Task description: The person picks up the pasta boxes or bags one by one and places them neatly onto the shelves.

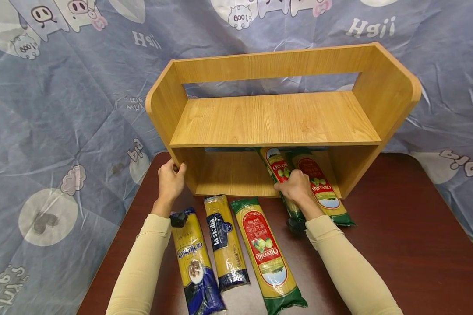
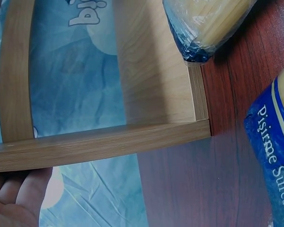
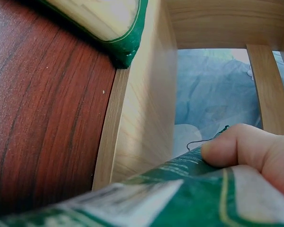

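Note:
My left hand grips the front edge of the left side panel of a wooden shelf; in the left wrist view its fingers lie along the panel's outer side. My right hand holds a green-ended Olivoilà spaghetti pack, whose far end reaches into the lower compartment. The thumb presses on the wrapper in the right wrist view. Just right of it, a second Olivoilà pack slants out of the compartment, its near end past the shelf's front edge.
On the dark red table before the shelf lie a blue and yellow Ankara pasta pack, a La Sicilia spaghetti pack and a third Olivoilà pack. A patterned blue-grey cloth hangs behind and beside the table.

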`<state>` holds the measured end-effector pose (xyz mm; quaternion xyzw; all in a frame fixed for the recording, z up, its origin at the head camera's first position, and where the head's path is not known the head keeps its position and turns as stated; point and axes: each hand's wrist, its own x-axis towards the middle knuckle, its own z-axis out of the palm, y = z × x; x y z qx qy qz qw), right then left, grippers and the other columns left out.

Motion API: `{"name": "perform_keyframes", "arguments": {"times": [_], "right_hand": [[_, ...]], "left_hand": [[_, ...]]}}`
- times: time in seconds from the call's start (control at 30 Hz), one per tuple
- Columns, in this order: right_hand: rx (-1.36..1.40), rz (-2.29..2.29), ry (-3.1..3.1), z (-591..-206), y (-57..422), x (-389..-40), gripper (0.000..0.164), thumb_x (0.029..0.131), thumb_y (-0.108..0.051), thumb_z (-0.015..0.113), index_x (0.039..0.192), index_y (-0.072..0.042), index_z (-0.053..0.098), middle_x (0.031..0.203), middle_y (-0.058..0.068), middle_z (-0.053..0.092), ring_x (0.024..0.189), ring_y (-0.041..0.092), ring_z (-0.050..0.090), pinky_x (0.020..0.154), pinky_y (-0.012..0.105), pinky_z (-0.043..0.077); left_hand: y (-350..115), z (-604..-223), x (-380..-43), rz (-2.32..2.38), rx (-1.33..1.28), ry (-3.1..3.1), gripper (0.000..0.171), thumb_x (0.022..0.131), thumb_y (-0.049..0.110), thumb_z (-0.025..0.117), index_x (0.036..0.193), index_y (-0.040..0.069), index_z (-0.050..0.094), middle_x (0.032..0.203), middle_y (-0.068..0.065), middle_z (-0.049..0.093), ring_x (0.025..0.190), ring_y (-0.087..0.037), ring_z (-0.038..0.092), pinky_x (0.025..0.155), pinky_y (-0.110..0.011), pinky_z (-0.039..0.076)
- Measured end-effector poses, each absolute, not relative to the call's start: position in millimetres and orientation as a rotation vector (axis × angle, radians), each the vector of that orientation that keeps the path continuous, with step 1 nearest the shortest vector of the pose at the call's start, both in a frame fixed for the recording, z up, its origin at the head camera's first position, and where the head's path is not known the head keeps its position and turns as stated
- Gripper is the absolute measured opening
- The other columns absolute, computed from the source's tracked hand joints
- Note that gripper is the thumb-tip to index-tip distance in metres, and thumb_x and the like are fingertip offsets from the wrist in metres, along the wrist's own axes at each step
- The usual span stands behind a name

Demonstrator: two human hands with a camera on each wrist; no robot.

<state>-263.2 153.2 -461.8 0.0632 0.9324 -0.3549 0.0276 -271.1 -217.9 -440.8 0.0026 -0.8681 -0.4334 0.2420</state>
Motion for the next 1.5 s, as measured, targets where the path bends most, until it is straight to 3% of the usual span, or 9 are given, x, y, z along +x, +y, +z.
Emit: {"name": "perform_keyframes", "arguments": {"times": [0.2, 0.7, 1.13, 1.33, 1.5], "right_hand": [[0.217, -1.055, 2.877, -467.3, 152.5, -269.4, 0.039, 0.08, -0.03, 0.08, 0.062, -0.01, 0.052, 0.062, 0.003, 0.043, 0.059, 0.022, 0.044, 0.055, 0.036, 0.041], [0.246, -0.988, 2.895, -479.2, 152.4, -273.3, 0.036, 0.081, -0.034, 0.079, 0.065, -0.007, 0.06, 0.078, 0.011, 0.059, 0.077, 0.029, 0.055, 0.072, 0.043, 0.05], [0.271, -1.021, 2.909, -485.4, 147.6, -279.2, 0.032, 0.08, -0.031, 0.079, 0.074, -0.002, 0.066, 0.091, 0.019, 0.067, 0.098, 0.041, 0.062, 0.088, 0.05, 0.051], [0.256, -1.046, 2.908, -486.2, 145.8, -282.6, 0.036, 0.081, -0.03, 0.078, 0.087, 0.004, 0.069, 0.104, 0.026, 0.068, 0.107, 0.045, 0.06, 0.095, 0.051, 0.048], [0.262, -1.042, 2.921, -487.9, 145.3, -284.8, 0.039, 0.081, -0.03, 0.077, 0.091, 0.006, 0.069, 0.103, 0.027, 0.069, 0.108, 0.047, 0.06, 0.096, 0.052, 0.048]], "left_hand": [[-217.2, -442.1, -273.0, -1.185, 0.018, -2.366, 0.017, 0.1, 0.013, 0.064, 0.102, -0.002, 0.072, 0.08, -0.016, 0.071, 0.07, -0.024, 0.062, 0.054, -0.03, 0.041], [-214.5, -446.1, -274.3, -1.205, 0.024, -2.367, 0.017, 0.099, 0.012, 0.064, 0.103, -0.002, 0.073, 0.083, -0.016, 0.074, 0.076, -0.026, 0.068, 0.053, -0.027, 0.043], [-215.8, -446.3, -274.3, -1.204, 0.022, -2.357, 0.017, 0.099, 0.012, 0.064, 0.103, -0.002, 0.073, 0.082, -0.016, 0.074, 0.075, -0.025, 0.068, 0.054, -0.028, 0.043], [-217.5, -445.2, -273.3, -1.199, 0.025, -2.352, 0.017, 0.099, 0.012, 0.064, 0.103, -0.002, 0.073, 0.082, -0.016, 0.074, 0.076, -0.025, 0.069, 0.053, -0.027, 0.042], [-217.6, -445.1, -273.0, -1.203, 0.036, -2.353, 0.018, 0.099, 0.012, 0.063, 0.103, -0.002, 0.073, 0.082, -0.016, 0.074, 0.076, -0.025, 0.069, 0.051, -0.025, 0.041]]}}
